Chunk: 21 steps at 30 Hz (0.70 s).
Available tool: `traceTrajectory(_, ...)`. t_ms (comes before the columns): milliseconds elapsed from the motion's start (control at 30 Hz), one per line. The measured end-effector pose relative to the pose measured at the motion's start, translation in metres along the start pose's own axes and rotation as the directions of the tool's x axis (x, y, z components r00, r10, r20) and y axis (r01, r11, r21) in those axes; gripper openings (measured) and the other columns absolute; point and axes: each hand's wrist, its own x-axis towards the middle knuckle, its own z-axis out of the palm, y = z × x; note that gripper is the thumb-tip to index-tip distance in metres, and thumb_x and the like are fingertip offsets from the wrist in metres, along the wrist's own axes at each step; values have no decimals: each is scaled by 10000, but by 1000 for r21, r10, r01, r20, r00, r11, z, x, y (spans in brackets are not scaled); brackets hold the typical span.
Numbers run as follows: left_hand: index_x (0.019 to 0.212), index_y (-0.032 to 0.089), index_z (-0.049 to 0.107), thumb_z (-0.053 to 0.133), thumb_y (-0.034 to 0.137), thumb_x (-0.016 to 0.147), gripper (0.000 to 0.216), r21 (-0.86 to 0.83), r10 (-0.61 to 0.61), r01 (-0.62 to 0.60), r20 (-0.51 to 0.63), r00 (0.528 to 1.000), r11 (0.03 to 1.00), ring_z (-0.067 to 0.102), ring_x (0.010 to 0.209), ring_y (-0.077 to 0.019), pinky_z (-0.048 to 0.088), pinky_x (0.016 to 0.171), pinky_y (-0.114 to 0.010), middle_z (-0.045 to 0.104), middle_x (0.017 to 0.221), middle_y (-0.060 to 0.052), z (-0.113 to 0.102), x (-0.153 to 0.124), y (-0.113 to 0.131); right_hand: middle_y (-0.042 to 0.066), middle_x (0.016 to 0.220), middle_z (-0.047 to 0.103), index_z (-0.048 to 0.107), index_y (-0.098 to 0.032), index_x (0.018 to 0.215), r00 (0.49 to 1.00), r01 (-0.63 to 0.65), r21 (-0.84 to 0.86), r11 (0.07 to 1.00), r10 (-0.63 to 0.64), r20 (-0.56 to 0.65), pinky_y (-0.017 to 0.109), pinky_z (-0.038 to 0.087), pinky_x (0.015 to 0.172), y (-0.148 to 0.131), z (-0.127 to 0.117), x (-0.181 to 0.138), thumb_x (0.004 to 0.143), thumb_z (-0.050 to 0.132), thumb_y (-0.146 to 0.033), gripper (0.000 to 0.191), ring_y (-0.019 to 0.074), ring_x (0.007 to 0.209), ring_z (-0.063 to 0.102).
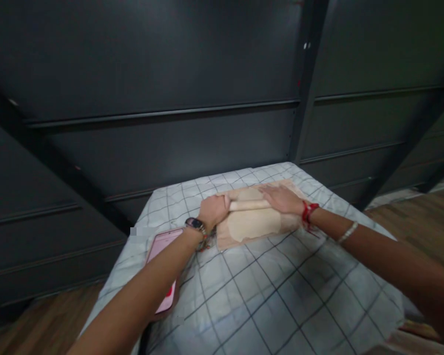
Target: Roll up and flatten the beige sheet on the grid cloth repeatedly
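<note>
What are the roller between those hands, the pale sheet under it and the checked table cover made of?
Roller: perhaps wood or plastic; smooth, cream, no clear grain.
Pale sheet: probably dough, matte, judging by its rounded, uneven edge.
Checked table cover: plastic or coated cloth, maybe; it has a faint sheen and soft wrinkles.

bare L hand + R hand = 2 | pale cyl. roll x1 | peach rect. mat x1 | pink-screen phone x1 | blk wristwatch x1 | wht check cloth x1
</note>
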Motion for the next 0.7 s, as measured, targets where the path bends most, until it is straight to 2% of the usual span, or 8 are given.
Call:
traceTrajectory(33,1062,83,580,299,218,958,329,6,-3,4,-8,1000,1000,648,865,-267,474,698,-343,671,920,-176,-1,7,-1,93,1478,376,397,-151,1423,996,-85,6,996,84,14,540,263,1097,0,-2,9,977,192,-320,519,272,1377,297)
traceTrajectory(100,1054,80,575,282,206,957,334,5,8,-8,-9,1000,1000,647,868,-274,474,693,-349,668,917,-176,0,10,-2,101,1491,349,385,-134,1428,992,-125,5,992,125,20,544,258,1096,0,-4,15,972,199,-307,522,278,1387,269)
traceTrajectory(233,1065,91,555,240,350,980,417,-43,92,-92,-19,996,995,655,817,-262,472,668,-331,665,871,-158,8,-19,1,104,1444,434,442,-135,1393,983,178,-20,984,-178,-35,465,287,1099,-4,5,-15,960,247,-296,501,249,1389,270)
traceTrajectory(267,1081,95,546,251,409,976,444,-44,105,-106,-28,994,993,655,825,-264,472,672,-328,665,873,-158,10,-24,0,98,1443,437,440,-139,1393,977,206,-30,978,-207,-58,466,298,1091,-5,8,-20,962,246,-303,501,248,1390,267)
traceTrajectory(400,1121,122,524,298,518,947,488,-49,161,-160,16,987,986,656,828,-253,470,672,-307,673,884,-137,6,-10,-11,108,1420,464,476,-129,1364,993,91,-27,996,-92,-68,496,329,1068,-6,5,8,965,224,-337,516,271,1342,364)
traceTrajectory(533,1166,149,492,415,421,911,381,-19,321,-321,95,942,947,652,821,-231,464,650,-281,670,957,-122,-7,13,-26,119,1349,541,559,-108,1282,994,99,77,992,-101,28,382,339,1088,0,-2,40,972,172,-363,557,219,1264,475)
traceTrajectory(633,1167,139,480,435,319,894,330,30,374,-380,133,918,924,649,800,-228,461,627,-275,668,958,-127,-11,8,-30,106,1379,512,540,-130,1306,986,166,128,978,-167,-4,401,325,1100,8,5,20,971,182,-425,573,224,1288,448)
traceTrajectory(700,1153,130,483,412,342,916,325,29,401,-408,135,906,913,648,783,-223,463,626,-273,669,933,-129,-11,2,-29,100,1413,474,496,-138,1351,979,202,125,971,-197,-50,447,276,1121,13,12,0,970,201,-443,570,240,1339,375)
